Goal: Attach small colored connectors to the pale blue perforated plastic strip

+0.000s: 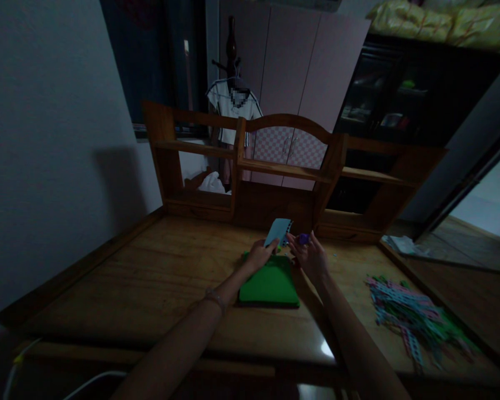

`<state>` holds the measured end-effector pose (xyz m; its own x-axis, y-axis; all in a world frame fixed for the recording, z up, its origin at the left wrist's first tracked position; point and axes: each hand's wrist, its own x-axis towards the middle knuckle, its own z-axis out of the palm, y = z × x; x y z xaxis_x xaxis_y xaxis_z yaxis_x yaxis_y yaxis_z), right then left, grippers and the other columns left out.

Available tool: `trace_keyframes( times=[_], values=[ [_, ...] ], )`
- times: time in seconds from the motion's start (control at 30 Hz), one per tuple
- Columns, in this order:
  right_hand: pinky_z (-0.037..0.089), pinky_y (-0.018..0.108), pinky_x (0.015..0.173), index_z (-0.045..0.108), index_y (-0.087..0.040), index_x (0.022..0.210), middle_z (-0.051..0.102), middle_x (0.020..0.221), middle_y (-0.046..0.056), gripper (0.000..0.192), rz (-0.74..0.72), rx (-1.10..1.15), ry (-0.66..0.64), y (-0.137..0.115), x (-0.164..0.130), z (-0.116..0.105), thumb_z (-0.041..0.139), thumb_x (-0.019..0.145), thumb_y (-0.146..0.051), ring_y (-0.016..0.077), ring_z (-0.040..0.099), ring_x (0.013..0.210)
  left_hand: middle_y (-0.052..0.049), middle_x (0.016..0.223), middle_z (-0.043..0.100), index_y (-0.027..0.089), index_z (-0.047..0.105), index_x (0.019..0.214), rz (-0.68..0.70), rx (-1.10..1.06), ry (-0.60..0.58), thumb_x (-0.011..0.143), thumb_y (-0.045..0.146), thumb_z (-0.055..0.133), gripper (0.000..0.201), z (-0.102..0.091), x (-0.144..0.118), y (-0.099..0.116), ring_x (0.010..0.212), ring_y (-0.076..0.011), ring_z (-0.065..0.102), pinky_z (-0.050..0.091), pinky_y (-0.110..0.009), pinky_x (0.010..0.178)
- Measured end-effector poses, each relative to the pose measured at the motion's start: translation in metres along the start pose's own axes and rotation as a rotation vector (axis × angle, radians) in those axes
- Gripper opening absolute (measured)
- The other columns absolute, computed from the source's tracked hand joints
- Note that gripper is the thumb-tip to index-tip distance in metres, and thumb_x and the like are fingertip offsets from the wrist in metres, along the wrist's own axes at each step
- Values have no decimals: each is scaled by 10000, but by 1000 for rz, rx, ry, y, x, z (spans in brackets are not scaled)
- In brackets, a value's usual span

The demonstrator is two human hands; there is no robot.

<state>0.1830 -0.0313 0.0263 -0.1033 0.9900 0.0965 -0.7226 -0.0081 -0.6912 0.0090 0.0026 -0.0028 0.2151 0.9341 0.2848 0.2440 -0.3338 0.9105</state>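
My left hand [259,255] pinches the lower edge of a small light-blue card [278,229] with a dotted border, held up above the desk. My right hand [310,254] is next to it on the right, fingertips at the card's right edge, gripping a small purple object [303,239]. Both hands hover over the far end of a green pad [270,284] that lies flat on the wooden desk [150,283].
A heap of several coloured perforated paper strips [412,314] lies at the desk's right. A wooden shelf unit [275,183] stands along the desk's back edge. White crumpled paper [402,244] sits at the far right. A wall runs along the left.
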Motion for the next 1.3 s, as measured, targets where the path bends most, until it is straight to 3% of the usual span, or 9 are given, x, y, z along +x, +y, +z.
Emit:
trace_keyframes(
  times=[0.33,0.6,1.3],
  values=[
    [509,299,872,589,-139,877,660,1009,128,308,-19,-2,15,0,4,-4,440,884,-408,215,586,1041,-18,563,549,141,574,610,5,-8,-3,795,577,375,514,0,0,1,560,-127,497,365,-230,560],
    [561,290,745,590,-154,892,673,988,106,282,42,-42,34,1,2,1,450,882,-398,209,633,951,-15,545,542,146,569,598,-8,-31,23,780,570,399,492,-1,-2,6,549,-127,487,357,-235,565],
    [505,305,871,596,-130,898,649,1041,140,350,0,-54,-3,4,2,-1,425,887,-435,218,592,1031,-18,561,550,144,577,605,53,-21,12,803,560,380,501,0,0,-2,574,-130,507,362,-233,574]
  ],
)
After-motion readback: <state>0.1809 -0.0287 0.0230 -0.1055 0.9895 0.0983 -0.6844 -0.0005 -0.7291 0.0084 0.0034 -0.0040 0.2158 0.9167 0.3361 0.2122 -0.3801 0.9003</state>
